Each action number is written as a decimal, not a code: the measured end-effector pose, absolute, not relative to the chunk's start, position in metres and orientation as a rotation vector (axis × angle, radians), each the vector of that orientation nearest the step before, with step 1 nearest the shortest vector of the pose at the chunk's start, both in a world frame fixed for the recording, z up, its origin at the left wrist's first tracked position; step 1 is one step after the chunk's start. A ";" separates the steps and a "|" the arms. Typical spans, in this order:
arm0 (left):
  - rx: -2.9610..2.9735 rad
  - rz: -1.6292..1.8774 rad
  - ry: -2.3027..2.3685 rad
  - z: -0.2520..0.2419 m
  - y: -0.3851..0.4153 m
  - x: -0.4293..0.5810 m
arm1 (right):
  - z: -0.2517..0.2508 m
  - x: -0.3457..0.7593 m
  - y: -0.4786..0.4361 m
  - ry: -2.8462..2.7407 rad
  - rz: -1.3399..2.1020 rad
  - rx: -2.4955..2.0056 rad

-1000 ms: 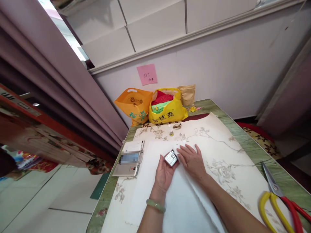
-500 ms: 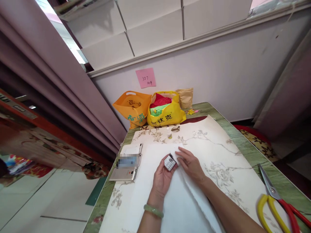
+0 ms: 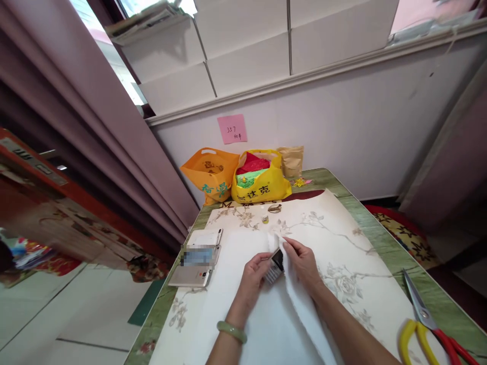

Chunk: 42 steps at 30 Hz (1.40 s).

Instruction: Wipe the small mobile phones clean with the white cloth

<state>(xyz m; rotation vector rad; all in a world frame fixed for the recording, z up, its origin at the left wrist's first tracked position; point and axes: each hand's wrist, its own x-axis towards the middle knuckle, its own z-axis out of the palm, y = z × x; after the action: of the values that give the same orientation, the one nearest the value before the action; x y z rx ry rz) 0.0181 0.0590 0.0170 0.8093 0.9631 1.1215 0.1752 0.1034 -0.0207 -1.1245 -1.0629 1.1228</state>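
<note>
My left hand (image 3: 253,281) is closed on a small keypad phone (image 3: 274,274), whose silver keys and dark screen show in part. The phone is tilted above a large white sheet (image 3: 243,309) spread over the table. My right hand (image 3: 304,263) pinches the raised, rough edge of the white sheet just beside the phone. That edge covers part of the phone's right side. Whether the sheet is cloth or soft paper I cannot tell. A green bangle (image 3: 232,332) circles my left wrist.
Several phones (image 3: 188,275) lie at the table's left edge. Scissors (image 3: 426,317) with red and yellow handles lie at the right. At the back stand an orange bag (image 3: 211,172), a stuffed yellow bag (image 3: 262,190) and a brown pouch (image 3: 292,161). A small bottle (image 3: 265,217) stands before them.
The phone has turned in my left hand, so its dark screen now shows. My right hand has taken hold of the sheet's edge and lifted it against the phone. The view has shifted slightly.
</note>
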 end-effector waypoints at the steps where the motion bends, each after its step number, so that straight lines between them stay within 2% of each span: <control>1: 0.881 1.070 1.036 0.017 0.063 0.019 | -0.021 0.175 0.104 -1.078 1.098 -1.132; 9: 1.067 0.979 1.168 0.020 0.086 0.036 | -0.021 0.176 0.106 -1.068 1.066 -1.136; 22: 0.631 1.465 1.234 0.010 0.087 0.073 | -0.016 0.168 0.102 -0.783 1.175 -1.125; 31: 0.442 1.818 1.380 0.011 0.116 0.074 | -0.017 0.158 0.091 -1.012 1.194 -1.122; 37: 0.351 1.830 1.431 0.014 0.116 0.066 | -0.017 0.159 0.089 -1.124 1.202 -1.085; 42: 0.503 1.679 1.307 0.016 0.093 0.073 | -0.012 0.161 0.091 -0.924 1.239 -1.112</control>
<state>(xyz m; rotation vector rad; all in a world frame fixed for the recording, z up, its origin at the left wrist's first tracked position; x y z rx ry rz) 0.0729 0.0927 0.0165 0.5029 1.3067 1.6794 0.1610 0.0913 -0.0120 -1.1117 -0.9239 1.2393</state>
